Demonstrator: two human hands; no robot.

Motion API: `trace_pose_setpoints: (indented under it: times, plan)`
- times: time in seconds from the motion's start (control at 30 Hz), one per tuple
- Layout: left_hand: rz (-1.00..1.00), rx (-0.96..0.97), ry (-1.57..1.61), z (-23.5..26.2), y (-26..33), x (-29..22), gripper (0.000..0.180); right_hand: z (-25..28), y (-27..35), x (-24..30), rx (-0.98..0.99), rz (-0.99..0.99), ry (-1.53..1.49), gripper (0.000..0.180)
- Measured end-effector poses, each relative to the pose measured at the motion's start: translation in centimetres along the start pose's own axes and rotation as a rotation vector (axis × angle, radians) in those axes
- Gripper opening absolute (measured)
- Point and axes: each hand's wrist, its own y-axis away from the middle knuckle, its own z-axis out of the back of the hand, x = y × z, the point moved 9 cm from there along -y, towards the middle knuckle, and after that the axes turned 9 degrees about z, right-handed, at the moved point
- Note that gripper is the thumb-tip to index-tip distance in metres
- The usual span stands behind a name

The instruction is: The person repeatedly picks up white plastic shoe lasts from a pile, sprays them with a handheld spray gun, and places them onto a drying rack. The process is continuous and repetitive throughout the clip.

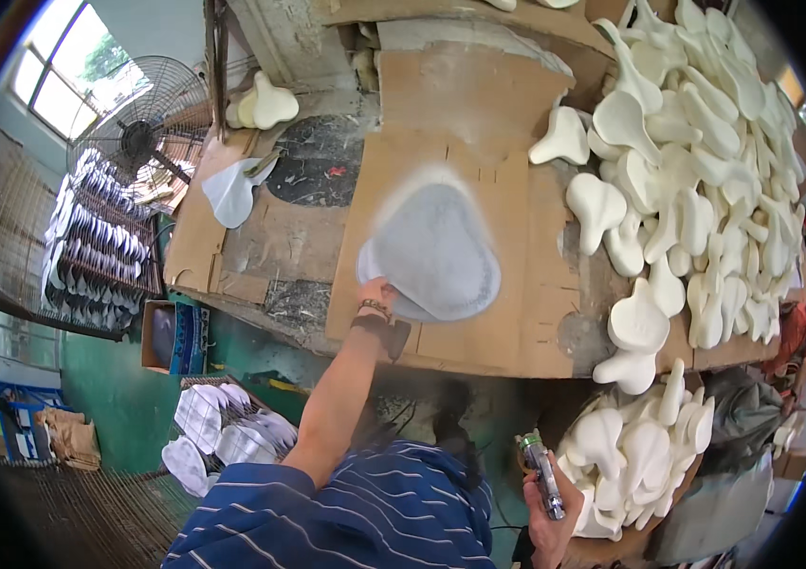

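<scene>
My left hand (379,292) reaches forward over the table and pinches the left edge of a grey, rounded-triangular sheet (436,248). At least one more sheet's edge shows beneath it, and a whitish halo surrounds its upper part on the cardboard. Low at the right, my right hand (559,507) is wrapped round a metal spray gun (540,474) with a green ring, held away from the table. To the right of the sheet, cream foam saddle pads (645,166) are heaped on the table.
A second heap of foam pads (635,446) fills a container below the table's right end. A pale cut piece (229,192) lies at the table's left. Beyond stand a caged fan (140,139) and a wire rack (104,247) of sheets; another rack (228,422) stands near my left elbow.
</scene>
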Motion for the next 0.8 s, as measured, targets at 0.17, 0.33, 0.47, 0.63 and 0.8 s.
trace_pose_setpoints:
  times: [0.17,0.33,0.47,0.63,0.8]
  plan:
    - [0.100,0.559,0.100,-19.0,11.8,2.7,0.003,0.9,-1.0,0.1,-0.057,-0.059,0.163,0.046]
    - [-0.037,0.831,0.462,-27.6,15.0,-9.4,0.027,-0.6,-3.0,0.6,0.061,0.068,0.184,0.046]
    - [-0.159,0.956,0.578,-35.0,30.0,-17.0,0.046,0.0,-3.9,-2.1,0.082,0.157,0.295,0.043]
    - [-0.399,1.115,0.688,-28.5,37.7,-25.6,0.052,-2.1,-5.3,-0.7,0.155,0.077,0.313,0.040]
    - [-0.618,1.036,0.759,-16.3,42.8,-27.8,0.056,-4.5,-6.4,-1.0,0.367,0.270,0.313,0.041]
